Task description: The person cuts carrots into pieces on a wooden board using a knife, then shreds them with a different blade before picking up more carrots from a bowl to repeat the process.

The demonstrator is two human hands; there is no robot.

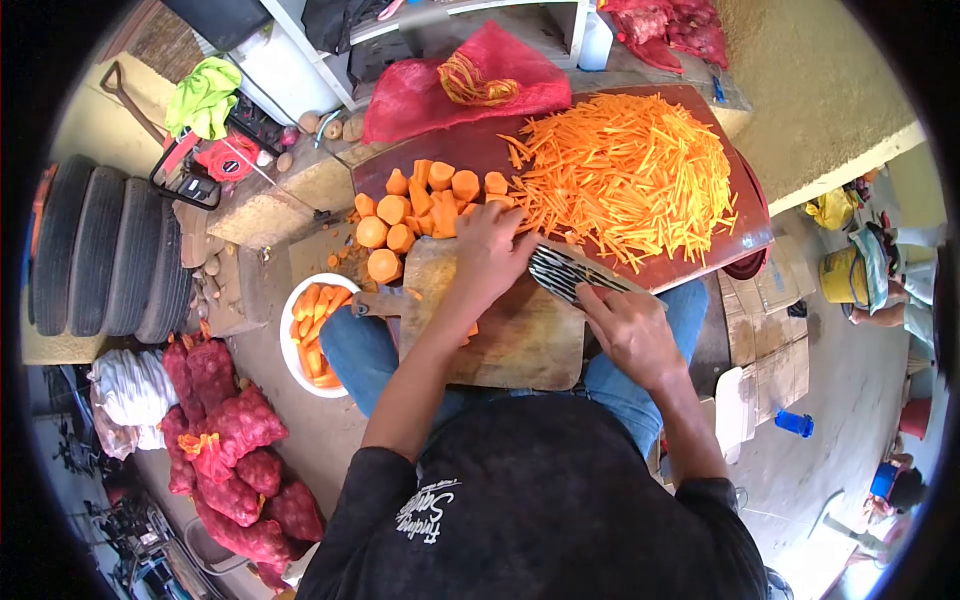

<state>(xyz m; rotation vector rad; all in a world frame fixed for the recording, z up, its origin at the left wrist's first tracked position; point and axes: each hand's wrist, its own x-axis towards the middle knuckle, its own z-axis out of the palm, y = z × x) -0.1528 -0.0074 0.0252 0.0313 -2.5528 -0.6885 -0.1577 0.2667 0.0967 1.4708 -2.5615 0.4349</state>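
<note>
My right hand [628, 325] is wrapped around the lower end of a handheld julienne grater [560, 275], whose dark slotted face tilts over the cutting board's upper right edge. Curled fingers of my left hand [492, 250] are at the grater's upper end, beside the cut carrot chunks [395, 210]; what they hold, if anything, is hidden. A worn wooden cutting board [520, 345] lies across my lap, with a wooden handle [380, 303] sticking out at its left. To the upper right, a large heap of carrot strips [630, 170] covers much of the dark red tabletop [705, 110].
A white bowl [287, 335] of carrot sticks stands by my left leg. Red mesh sacks [240, 440] and upright tires [110, 260] line the left side. Flattened cardboard [765, 330] lies on the right floor. A red mesh bag [420, 105] lies beyond the table.
</note>
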